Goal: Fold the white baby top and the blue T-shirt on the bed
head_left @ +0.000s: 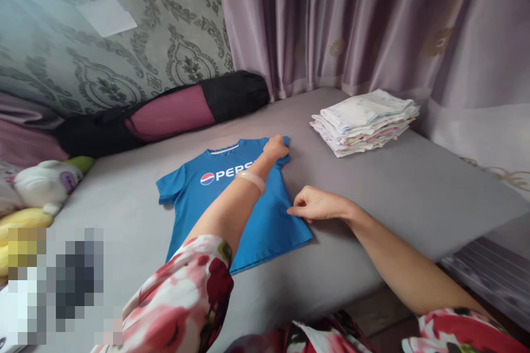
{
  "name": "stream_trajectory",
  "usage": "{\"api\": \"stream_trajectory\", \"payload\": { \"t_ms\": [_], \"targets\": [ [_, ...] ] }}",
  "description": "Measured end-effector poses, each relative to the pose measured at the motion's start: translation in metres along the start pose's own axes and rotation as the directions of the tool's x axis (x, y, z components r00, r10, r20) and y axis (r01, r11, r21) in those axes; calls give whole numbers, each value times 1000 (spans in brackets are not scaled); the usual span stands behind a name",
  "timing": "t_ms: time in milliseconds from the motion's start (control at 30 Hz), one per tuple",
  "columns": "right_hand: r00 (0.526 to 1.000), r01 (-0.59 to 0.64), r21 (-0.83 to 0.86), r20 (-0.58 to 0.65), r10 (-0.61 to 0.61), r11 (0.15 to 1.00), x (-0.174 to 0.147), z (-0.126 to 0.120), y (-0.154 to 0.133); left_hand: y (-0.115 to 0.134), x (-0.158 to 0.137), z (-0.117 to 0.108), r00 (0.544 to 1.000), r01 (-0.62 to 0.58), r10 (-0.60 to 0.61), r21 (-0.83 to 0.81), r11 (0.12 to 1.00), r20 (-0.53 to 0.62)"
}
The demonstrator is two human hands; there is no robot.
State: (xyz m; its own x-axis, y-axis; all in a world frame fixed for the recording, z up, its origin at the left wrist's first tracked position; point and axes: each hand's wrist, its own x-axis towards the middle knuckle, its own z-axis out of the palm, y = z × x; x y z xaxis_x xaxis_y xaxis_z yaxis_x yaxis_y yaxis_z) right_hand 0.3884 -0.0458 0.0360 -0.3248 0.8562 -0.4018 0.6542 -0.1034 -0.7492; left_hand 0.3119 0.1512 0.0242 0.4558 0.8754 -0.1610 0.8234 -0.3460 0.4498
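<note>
A blue T-shirt (194,204) with a round logo and white lettering lies front up and spread out on a bed (343,187). Its collar points away from me. My left hand (276,148) reaches across the shirt, fingers closed on the sleeve and shoulder at its right side; a pale bangle (252,181) circles that wrist. My left forearm covers part of the lettering and the middle of the shirt. Lower down, my right hand (318,204) pinches the shirt's right side edge, a little above the hem.
A stack of folded white cloths (366,121) sits toward the back right, before purple curtains (351,22). Along the patterned wall lies a long black and maroon roll (169,113). Plush toys (43,185) are at the left, above a pixelated patch. The bed's edge runs along the lower right.
</note>
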Motion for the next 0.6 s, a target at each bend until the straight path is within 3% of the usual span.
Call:
{"api": "stream_trajectory", "payload": {
  "t_ms": [167,267,433,600],
  "targets": [
    [999,15,0,34,-15,1000,-1,-1,2,-11,8,-6,999,8,-4,-91,996,41],
    [998,45,-2,33,-45,999,-3,-1,3,-19,8,-18,998,44,-34,-265,963,44],
    [994,112,32,5,-112,993,-4,2,4,-40,-7,-43,984,136,-181,-626,768,-8],
    [989,145,115,-35,-142,983,-3,6,-2,-67,-26,-53,966,170,-258,-752,637,0]
  ]
}}
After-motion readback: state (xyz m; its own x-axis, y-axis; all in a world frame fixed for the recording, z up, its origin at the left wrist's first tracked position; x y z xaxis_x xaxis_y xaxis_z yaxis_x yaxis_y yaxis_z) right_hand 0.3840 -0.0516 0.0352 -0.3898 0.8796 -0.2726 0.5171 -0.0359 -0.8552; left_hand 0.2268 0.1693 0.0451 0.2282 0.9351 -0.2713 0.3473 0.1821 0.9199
